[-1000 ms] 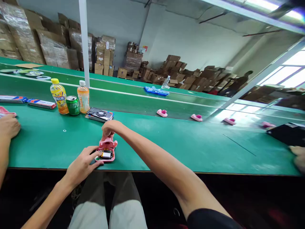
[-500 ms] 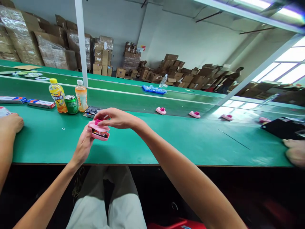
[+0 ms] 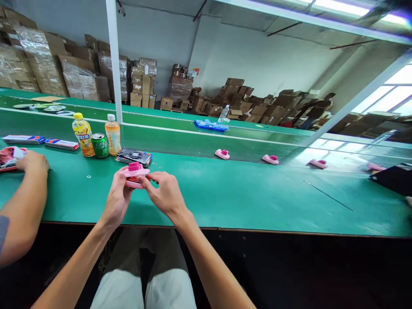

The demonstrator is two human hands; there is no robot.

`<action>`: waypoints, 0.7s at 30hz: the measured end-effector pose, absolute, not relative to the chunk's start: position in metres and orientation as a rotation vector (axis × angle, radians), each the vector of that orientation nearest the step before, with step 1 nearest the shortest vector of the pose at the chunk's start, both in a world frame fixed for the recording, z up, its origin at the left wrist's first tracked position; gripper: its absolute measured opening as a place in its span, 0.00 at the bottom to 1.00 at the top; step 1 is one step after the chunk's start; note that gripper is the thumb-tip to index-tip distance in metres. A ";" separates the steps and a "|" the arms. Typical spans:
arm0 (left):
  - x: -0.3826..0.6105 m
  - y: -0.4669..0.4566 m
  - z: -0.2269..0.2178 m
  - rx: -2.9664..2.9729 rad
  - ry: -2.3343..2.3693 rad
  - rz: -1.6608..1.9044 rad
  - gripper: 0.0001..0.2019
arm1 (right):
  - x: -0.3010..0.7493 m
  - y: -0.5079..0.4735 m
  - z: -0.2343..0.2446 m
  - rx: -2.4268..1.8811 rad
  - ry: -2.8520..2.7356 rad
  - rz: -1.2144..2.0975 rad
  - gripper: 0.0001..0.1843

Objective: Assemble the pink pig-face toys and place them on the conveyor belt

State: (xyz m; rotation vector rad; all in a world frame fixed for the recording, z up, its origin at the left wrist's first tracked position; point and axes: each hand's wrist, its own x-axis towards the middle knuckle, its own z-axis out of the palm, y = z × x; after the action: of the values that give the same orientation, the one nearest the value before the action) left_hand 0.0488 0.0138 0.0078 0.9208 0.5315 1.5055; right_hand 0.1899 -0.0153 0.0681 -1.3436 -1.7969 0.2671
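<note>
A pink toy camera (image 3: 136,171) with a darker pink lens is held above the green bench, its two shell halves parted by a gap with dark and red parts inside. My left hand (image 3: 118,195) is wrapped round its left side, thumb on the front. At the gap's right end, my right hand (image 3: 165,191) pinches with thumb and forefinger at the shell's edge; whether a small part is between those fingertips I cannot make out. Just behind lies a dark flat panel with a round pattern (image 3: 135,155), stacked on something flat, with tiny bits scattered beside it.
Several pink toy cameras (image 3: 222,154) stand in a row along the belt. Two bottles (image 3: 83,135) and a green can (image 3: 99,146) stand back left, near long boxes (image 3: 62,144). A co-worker's hand (image 3: 33,163) holds pink parts at left. A thin rod (image 3: 327,195) lies right.
My right hand has moved from the top of the toy camera down to its right side. The shell gap looks narrower. The co-worker's hand at left has come further into view with pink parts.
</note>
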 end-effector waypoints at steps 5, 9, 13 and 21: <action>0.057 0.007 0.007 0.945 0.580 1.511 0.20 | 0.181 -0.020 0.035 -1.080 -1.605 0.400 0.13; 0.066 0.002 0.006 1.083 0.650 1.532 0.20 | 0.182 -0.020 0.019 -1.079 -1.468 0.202 0.18; 0.075 -0.001 0.000 1.263 0.783 1.567 0.23 | 0.185 -0.024 0.004 -1.099 -1.322 0.123 0.21; 0.078 0.007 -0.019 1.255 0.785 1.450 0.15 | 0.185 -0.032 -0.017 -1.185 -1.149 0.399 0.20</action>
State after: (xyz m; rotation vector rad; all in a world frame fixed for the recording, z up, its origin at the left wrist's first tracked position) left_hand 0.0781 0.0067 -0.0193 1.2555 0.7845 1.4497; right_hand 0.1851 -0.0317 -0.0169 -1.1849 -1.1495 0.3989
